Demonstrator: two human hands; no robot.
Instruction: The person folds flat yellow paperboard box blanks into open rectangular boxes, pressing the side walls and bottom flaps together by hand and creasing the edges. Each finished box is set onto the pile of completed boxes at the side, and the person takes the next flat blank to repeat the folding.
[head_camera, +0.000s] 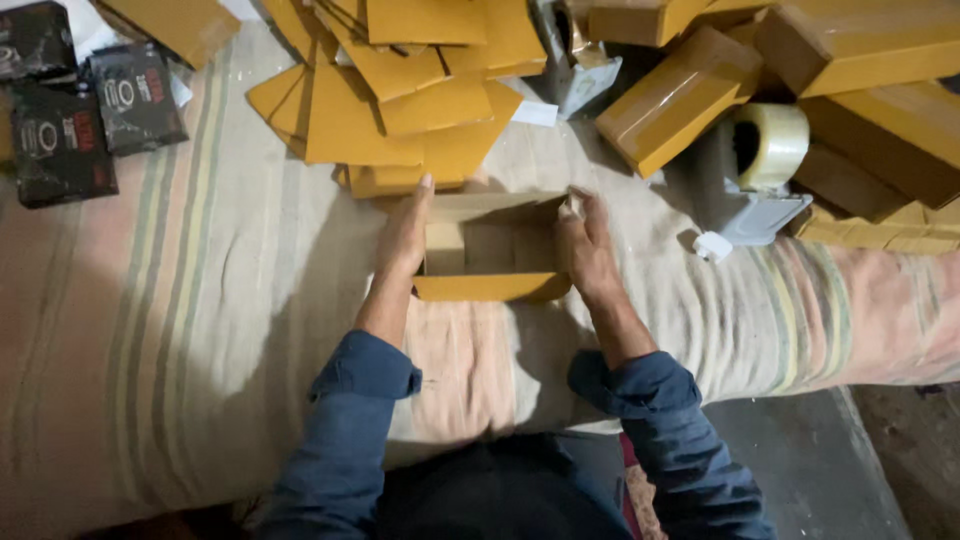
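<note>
Open cardboard box (492, 250), brown, standing mouth-up near the middle of a striped cloth (200, 330) spread over the surface. Left hand (405, 235) lies flat against the box's left wall, fingers extended and pointing away from the person; right hand (587, 248) presses the right wall, fingers curled over its top edge. The box is thus held between both hands, its near flap folded outward toward the person. Just beyond the far edge lies a heap of flattened cardboard blanks (400, 90). To the right, near the right hand, rests a tape dispenser (755, 180) beside stacked sealed boxes (680, 95). Dark packets (70, 120) sit well apart at far left. Bare cloth extends left and toward the person.
</note>
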